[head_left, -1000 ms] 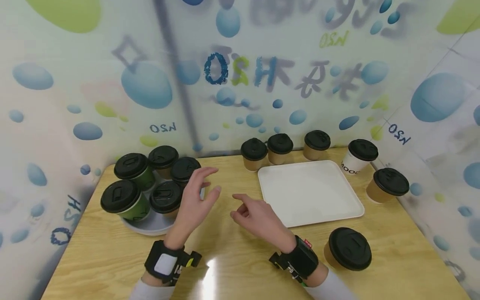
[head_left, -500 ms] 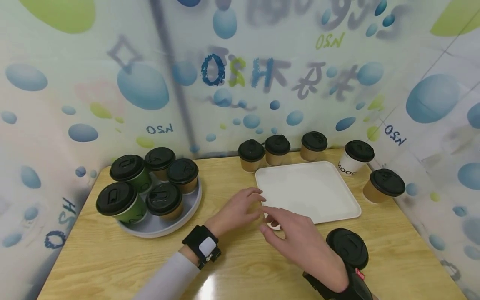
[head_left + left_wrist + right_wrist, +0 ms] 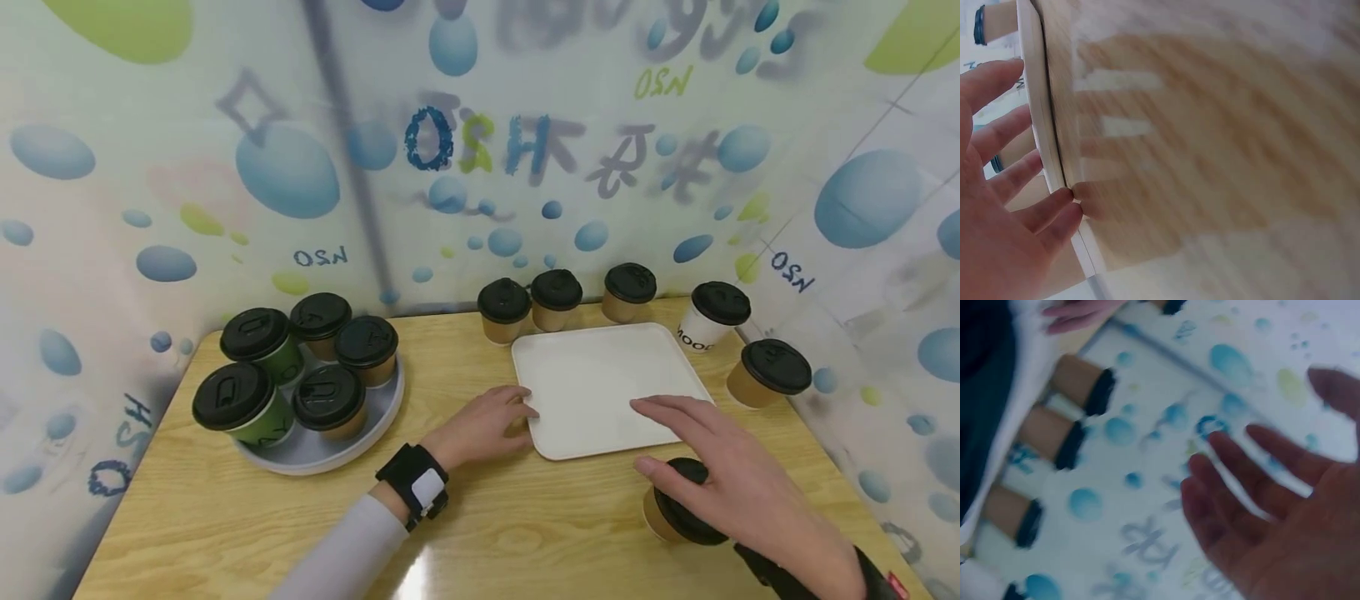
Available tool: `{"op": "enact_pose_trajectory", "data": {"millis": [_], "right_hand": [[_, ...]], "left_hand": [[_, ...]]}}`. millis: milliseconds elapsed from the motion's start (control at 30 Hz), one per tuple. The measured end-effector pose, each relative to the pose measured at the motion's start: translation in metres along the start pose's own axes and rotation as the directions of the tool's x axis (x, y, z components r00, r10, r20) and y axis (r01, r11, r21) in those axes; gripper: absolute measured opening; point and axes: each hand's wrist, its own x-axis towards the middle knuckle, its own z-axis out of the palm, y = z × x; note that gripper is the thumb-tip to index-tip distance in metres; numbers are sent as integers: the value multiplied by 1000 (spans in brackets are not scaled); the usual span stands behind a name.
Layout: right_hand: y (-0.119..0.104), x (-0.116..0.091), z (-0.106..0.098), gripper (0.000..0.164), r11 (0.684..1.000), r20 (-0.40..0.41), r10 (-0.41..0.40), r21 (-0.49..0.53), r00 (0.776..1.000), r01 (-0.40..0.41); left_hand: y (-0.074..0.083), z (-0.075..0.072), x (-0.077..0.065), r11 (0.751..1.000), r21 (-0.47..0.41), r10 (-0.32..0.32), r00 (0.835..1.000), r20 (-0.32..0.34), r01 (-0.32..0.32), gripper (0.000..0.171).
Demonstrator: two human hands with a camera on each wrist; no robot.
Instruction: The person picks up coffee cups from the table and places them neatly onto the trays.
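My left hand [image 3: 483,429] is at the left edge of a white rectangular tray [image 3: 585,392], its fingertips against the rim. In the left wrist view those fingers [image 3: 1013,178] reach loosely to the tray's edge [image 3: 1054,140]. Above a brown paper cup with a black lid [image 3: 660,515], my right hand [image 3: 720,471] spreads its fingers and covers part of the lid; its fingertips overlap the tray's near right part. The right wrist view shows this hand [image 3: 1266,506] with relaxed fingers and nothing in its grasp.
On the left a round grey tray [image 3: 390,417] carries several lidded cups, two of them green [image 3: 266,421]. Behind the white tray stand brown cups [image 3: 501,329]. A white cup [image 3: 701,327] and another brown cup [image 3: 753,385] stand to its right. A printed curtain [image 3: 480,225] backs the table.
My left hand has moved right, from beside the round tray to the white tray's left edge. My right hand has swung right, from the table's middle to over the near brown cup.
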Motion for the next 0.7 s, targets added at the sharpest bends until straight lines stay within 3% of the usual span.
{"op": "enact_pose_trajectory", "data": {"millis": [133,267,467,567,700], "right_hand": [[35,-10,-2,69,994,70,-52,104,996,44],[57,-18,-1,82,985,148,-90,162,985,66],[78,-31,6,97,964,252,-203,222,946,147],[84,-36,12,100,964,275,-227,201,934,175],[86,-40,17,96,984,329,-172,110,929,143]], "left_hand": [[-2,-1,-1,1000,-11,-4,1000,14,4,39],[-3,-1,-3,1000,-20,-3,1000,21,3,39],[-2,-3,-3,999,-37,-2,999,37,3,41],[-2,-5,-3,999,-47,-3,999,48,5,41],[-1,-5,-3,999,-48,-4,998,61,7,42]]}}
